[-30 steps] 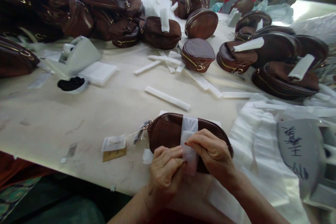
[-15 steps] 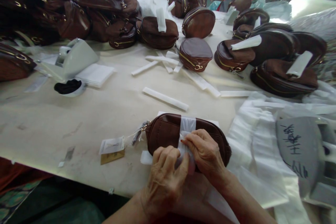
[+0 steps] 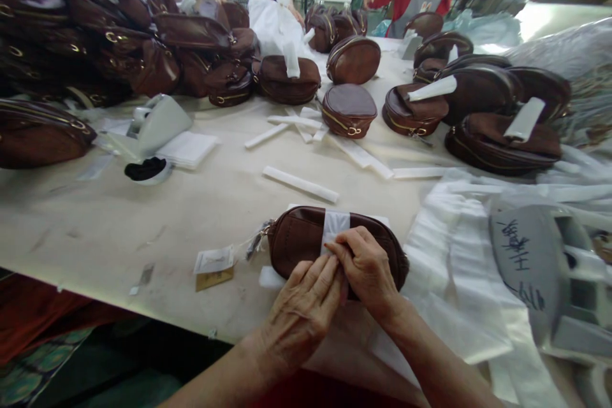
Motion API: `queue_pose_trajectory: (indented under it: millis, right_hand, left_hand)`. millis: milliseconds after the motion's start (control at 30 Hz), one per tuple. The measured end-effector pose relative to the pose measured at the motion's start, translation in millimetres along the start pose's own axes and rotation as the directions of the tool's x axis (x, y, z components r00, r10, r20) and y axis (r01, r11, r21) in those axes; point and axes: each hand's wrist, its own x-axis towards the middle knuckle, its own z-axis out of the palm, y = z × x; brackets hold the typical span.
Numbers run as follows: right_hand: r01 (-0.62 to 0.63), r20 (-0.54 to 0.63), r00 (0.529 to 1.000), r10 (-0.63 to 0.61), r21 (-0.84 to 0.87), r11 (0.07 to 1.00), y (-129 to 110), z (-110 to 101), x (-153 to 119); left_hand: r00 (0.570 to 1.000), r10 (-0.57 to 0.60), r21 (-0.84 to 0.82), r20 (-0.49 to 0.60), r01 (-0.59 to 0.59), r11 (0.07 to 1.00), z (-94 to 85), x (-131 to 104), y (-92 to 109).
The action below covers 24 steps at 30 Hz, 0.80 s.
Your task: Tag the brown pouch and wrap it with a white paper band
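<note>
Lying on its side near the middle of the near edge of the worktop (image 3: 143,223), a dark brown bag (image 3: 299,239), banded around its middle by a translucent white strip (image 3: 336,223); over the lower part of that strip, the left hand (image 3: 303,309), fingers straight and pressed together, tips flat to the band; against those tips, the right hand (image 3: 368,268), fingers bent and bunched; cannot tell whether pinching the strip or only pressing it, with the thumbs mostly hidden.

Off the bag's left end, a metal zip pull (image 3: 258,239); farther left, a white tag (image 3: 214,260) over a brown tag (image 3: 214,278), both nearer the near edge; beyond the bag, toward the far edge, a loose folded strip (image 3: 300,185); just beside it on the right, crumpled clear plastic bags (image 3: 459,268), and past those a grey tape dispenser (image 3: 526,268) by the right edge.

Could end up skewed or loose around the bag from uneven pressure between left and right fingertips; could tear or wrinkle if pulled too tight, being thin; could snag the tags on a sleeve or wrist if dragged leftward; could dent the soft leather-like side from bearing down hard.
</note>
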Motion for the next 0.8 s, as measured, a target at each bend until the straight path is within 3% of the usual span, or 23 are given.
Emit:
queue_pose_trajectory:
  millis: [100, 200, 300, 400, 500, 567, 667, 800]
  right_hand:
    - [-0.017, -0.103, 0.995, 0.014, -0.020, 1.000, -4, -3, 1]
    - [0.004, -0.210, 0.978, -0.012, -0.039, 0.999, -9, -32, -7]
    - [-0.024, -0.331, 0.942, -0.045, -0.202, 0.979, 3, -88, -28]
    - [-0.243, -0.523, 0.852, 0.009, -0.379, 0.893, 34, -153, -60]
    - [-0.445, -0.648, 0.756, 0.091, -0.407, 0.798, 69, -205, -92]
    - [-0.562, -0.677, 0.699, 0.232, -0.320, 0.763, 86, -228, -106]
    - [-0.667, -0.630, 0.628, 0.457, -0.132, 0.734, 99, -242, -114]
    - [-0.666, -0.533, 0.631, 0.563, 0.000, 0.746, 100, -236, -113]
  left_hand:
    - [1.000, 0.017, 0.033, -0.017, -0.016, 0.999, 1.9, 1, -2]
    - [1.000, 0.011, 0.047, -0.012, -0.010, 0.999, 5.1, 1, -3]
    - [1.000, 0.015, 0.035, -0.022, -0.014, 0.999, 6.9, -1, -4]
    - [0.997, 0.041, 0.013, -0.073, -0.040, 0.999, 6.9, -2, -4]
    - [0.987, 0.037, -0.012, -0.155, -0.039, 0.999, 8.3, -1, -6]
    - [0.980, 0.090, 0.014, -0.178, -0.089, 0.996, 11.1, 0, -12]
    - [0.961, 0.219, 0.084, -0.171, -0.207, 0.975, 17.5, -2, -24]
    - [0.949, 0.249, 0.093, -0.191, -0.235, 0.967, 29.5, -9, -36]
